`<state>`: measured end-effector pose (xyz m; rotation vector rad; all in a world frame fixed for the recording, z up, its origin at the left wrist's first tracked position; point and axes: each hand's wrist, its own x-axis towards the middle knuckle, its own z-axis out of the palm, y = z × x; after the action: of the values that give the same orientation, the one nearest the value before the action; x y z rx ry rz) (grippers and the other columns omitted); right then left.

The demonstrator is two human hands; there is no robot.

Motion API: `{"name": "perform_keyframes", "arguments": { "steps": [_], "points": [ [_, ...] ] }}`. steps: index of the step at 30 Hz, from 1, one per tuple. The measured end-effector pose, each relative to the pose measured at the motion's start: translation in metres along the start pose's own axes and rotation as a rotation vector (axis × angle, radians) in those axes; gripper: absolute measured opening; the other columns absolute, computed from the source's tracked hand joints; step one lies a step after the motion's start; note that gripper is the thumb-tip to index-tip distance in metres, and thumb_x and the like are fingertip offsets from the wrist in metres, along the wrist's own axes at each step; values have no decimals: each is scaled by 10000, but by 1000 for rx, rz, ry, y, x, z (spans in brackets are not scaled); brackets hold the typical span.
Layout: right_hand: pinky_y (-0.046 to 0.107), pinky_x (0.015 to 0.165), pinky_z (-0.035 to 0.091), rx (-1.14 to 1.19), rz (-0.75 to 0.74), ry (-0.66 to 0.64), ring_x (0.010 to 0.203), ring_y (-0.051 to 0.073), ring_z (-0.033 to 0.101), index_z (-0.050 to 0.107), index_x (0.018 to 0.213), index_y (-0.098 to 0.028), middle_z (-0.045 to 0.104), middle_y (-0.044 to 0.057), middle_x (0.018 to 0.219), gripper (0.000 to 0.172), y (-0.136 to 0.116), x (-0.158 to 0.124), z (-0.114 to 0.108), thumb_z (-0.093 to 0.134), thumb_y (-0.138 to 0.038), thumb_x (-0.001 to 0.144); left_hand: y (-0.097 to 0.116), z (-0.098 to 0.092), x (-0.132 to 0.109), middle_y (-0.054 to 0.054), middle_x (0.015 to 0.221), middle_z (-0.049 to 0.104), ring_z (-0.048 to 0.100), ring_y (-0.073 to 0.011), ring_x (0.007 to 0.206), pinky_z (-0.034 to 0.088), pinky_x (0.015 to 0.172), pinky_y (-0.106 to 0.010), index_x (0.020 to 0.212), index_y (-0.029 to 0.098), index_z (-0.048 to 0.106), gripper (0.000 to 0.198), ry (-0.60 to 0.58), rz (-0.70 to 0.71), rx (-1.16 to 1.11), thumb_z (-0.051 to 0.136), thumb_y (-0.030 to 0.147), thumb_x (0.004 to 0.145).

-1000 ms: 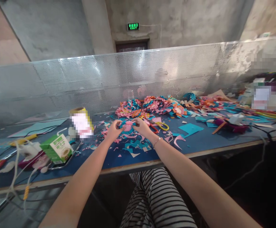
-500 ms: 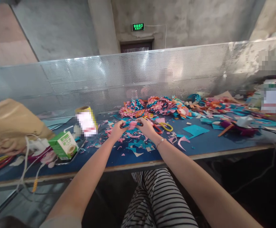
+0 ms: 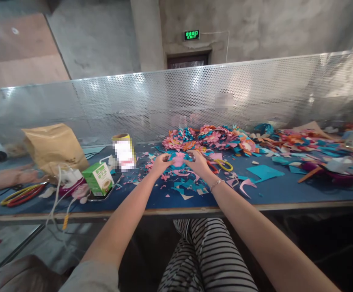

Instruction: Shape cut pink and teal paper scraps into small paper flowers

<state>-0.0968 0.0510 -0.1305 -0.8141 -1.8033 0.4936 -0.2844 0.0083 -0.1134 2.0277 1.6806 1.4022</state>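
Note:
Between my two hands is a pink and blue flower-like piece (image 3: 178, 159), pink in the middle with blue around it. My left hand (image 3: 162, 163) grips its left edge, and my right hand (image 3: 198, 162) grips its right edge. Small pink and blue scraps (image 3: 188, 187) lie on the blue table (image 3: 170, 201) beneath and around the hands. Just right of my right hand are scissors with yellow handles (image 3: 224, 164). Behind the hands sits a pile of pink, blue and orange flower pieces (image 3: 214, 137).
At the left stand a green carton (image 3: 99, 178), a brown paper bag (image 3: 54, 148) and a yellow-rimmed roll (image 3: 122, 137). Another person's hand (image 3: 15, 176) rests beside the bag. Blue sheets (image 3: 265, 172) lie at the right. A perforated metal screen (image 3: 103, 105) runs behind the table.
The view has swung left, showing more of the table's left side. The piece between my hands now shows more of its pink and blue face, and my fingers are spread wider around it.

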Motion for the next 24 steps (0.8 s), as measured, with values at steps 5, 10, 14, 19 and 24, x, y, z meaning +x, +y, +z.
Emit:
{"name": "perform_keyframes", "arguments": {
  "steps": [5, 10, 14, 19, 24],
  "points": [
    [336, 858, 418, -318, 0, -69, 973, 223, 541, 618, 882, -148, 609, 117, 955, 163, -9, 4, -15, 581, -223, 742, -7, -6, 5, -75, 784, 676, 617, -213, 692, 496, 630, -319, 810, 164, 674, 199, 26, -71, 131, 727, 275, 653],
    [246, 566, 343, -589, 14, -597, 529, 120, 471, 555, 548, -153, 481, -3, 476, 169, -55, 23, -78, 614, -148, 706, -16, -13, 9, -84, 726, 663, 617, -246, 737, 458, 666, -322, 672, 207, 685, 183, 65, 46, 527, 590, 341, 754],
    [212, 548, 297, -613, -103, -595, 472, 54, 376, 604, 656, -133, 479, -52, 513, 70, -86, 30, -160, 613, -137, 725, -11, -19, 8, -76, 704, 639, 585, -228, 662, 410, 573, -296, 697, 220, 684, 256, 159, -2, 676, 527, 405, 778],
    [226, 626, 370, -672, -106, -395, 612, 87, 500, 659, 852, -154, 602, -12, 723, 212, -69, 8, -246, 608, -63, 667, 8, -23, 7, -69, 745, 612, 574, -224, 719, 416, 627, -299, 709, 201, 644, 267, 269, 76, 595, 499, 409, 793],
    [313, 705, 438, -701, -32, -258, 731, 169, 558, 645, 716, -196, 617, 43, 777, 279, -11, -33, -284, 468, -17, 597, 22, -17, 1, -57, 805, 612, 587, -214, 786, 431, 683, -291, 779, 212, 620, 231, 304, 284, 513, 458, 370, 823]
  ]
}}
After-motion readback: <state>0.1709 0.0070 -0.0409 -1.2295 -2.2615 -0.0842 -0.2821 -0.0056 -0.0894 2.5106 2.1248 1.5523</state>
